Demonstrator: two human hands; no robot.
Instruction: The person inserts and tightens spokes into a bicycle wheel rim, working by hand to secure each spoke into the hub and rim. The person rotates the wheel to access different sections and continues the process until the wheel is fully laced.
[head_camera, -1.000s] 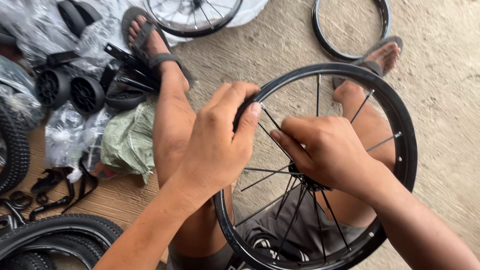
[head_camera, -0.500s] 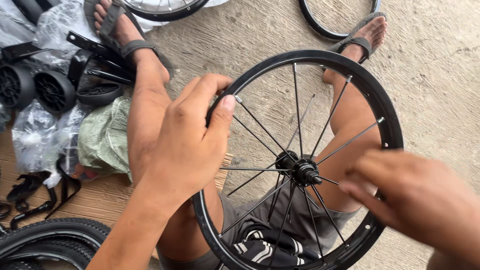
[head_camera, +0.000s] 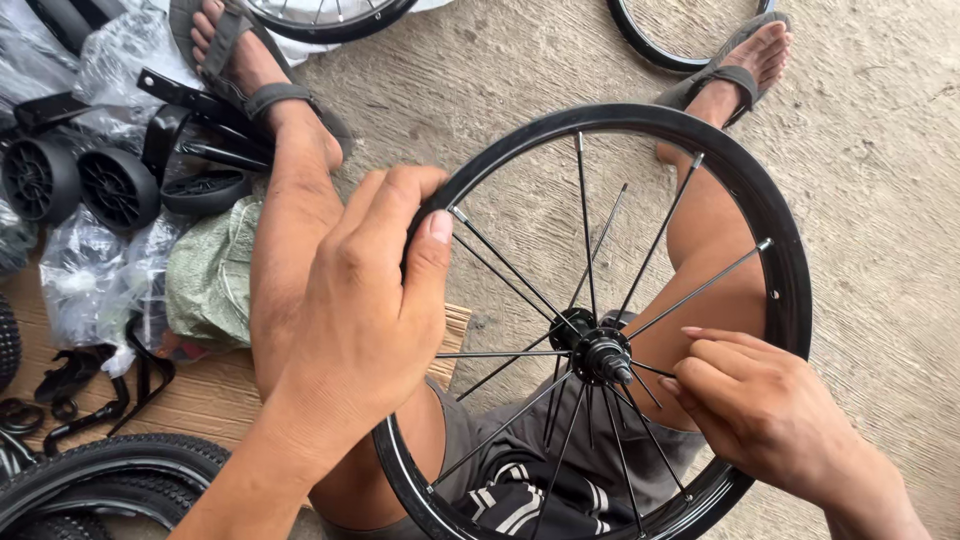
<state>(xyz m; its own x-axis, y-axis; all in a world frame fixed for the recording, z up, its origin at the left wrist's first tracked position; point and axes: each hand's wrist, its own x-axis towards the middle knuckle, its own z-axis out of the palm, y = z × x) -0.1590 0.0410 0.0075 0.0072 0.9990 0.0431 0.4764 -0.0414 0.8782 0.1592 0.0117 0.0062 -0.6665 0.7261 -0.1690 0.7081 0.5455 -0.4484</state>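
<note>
A black bicycle wheel rim (head_camera: 770, 210) with thin spokes and a black hub (head_camera: 592, 352) stands upright over my lap. My left hand (head_camera: 365, 300) grips the rim's left side, thumb pressed on its inner edge. My right hand (head_camera: 760, 405) sits just right of the hub, fingers pinched on a loose spoke (head_camera: 645, 372) near the hub. Several spokes run from hub to rim; some are loose at the outer end. My bare legs and sandalled feet (head_camera: 250, 70) lie under the wheel.
Small black plastic wheels (head_camera: 80, 182) and black metal brackets (head_camera: 200, 105) lie at the left among clear plastic bags (head_camera: 90, 290). A treaded tyre (head_camera: 90, 475) lies at the bottom left. Two more rims (head_camera: 320, 15) (head_camera: 665, 40) rest on the concrete at the top.
My right hand moved off the hub to the lower right, then came back beside it, pinching a spoke. The view shifted left and the wheel sits more to the right.
</note>
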